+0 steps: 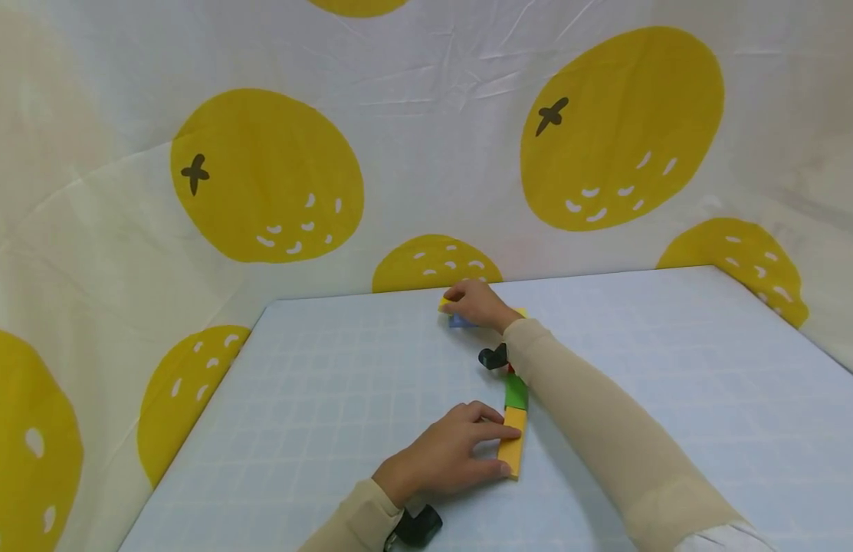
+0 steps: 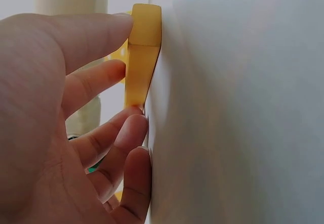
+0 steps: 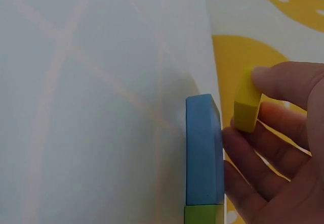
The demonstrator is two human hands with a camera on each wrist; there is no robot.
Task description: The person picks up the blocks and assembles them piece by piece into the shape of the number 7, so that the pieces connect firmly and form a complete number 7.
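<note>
At the near end of a row of coloured blocks lies a long orange-yellow block [image 1: 513,454], flat on the table. My left hand [image 1: 454,448] rests its thumb and index finger on that block's upper face; the other fingers curl beside it, touching or near the table. My right hand [image 1: 477,302] pinches a small yellow block [image 3: 247,102] between thumb and fingers at the far end. That block is held just above a blue block [image 3: 203,148], apart from it. A green block [image 3: 199,214] adjoins the blue one.
Between the hands, another green block [image 1: 516,391] touches the orange-yellow one, with a bit of red [image 1: 511,369] beyond it. My right sleeve [image 1: 605,422] hides part of the row. A patterned white curtain [image 1: 440,169] borders the table's [image 1: 316,414] far edge.
</note>
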